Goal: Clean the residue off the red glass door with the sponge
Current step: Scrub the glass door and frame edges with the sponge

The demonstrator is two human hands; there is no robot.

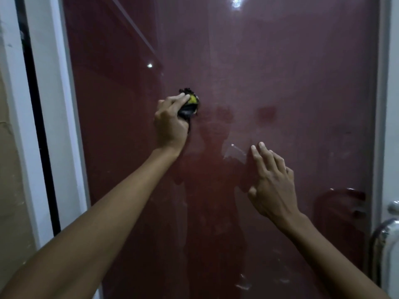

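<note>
The red glass door (280, 72) fills most of the frame, its surface hazy with pale smears, cloudier toward the right side and streaked white near the bottom centre. At the left edge runs the white door frame (51, 104), and at the lower right we see a metal handle (388, 234). Our left hand (170, 121), left of centre, has its fingers curled round the sponge (191, 104), a dark pad with a yellow patch, pressing it against the glass. Our right hand (274, 182), lower right of centre, is spread with straight fingers resting on or just off the glass, holding nothing. A small whitish patch of residue (234, 152) sits just left of those fingertips. We judge the main risks to be our bare right palm leaving fresh prints on wiped glass, and the sponge merely smearing the haze about if it is dirty
</note>
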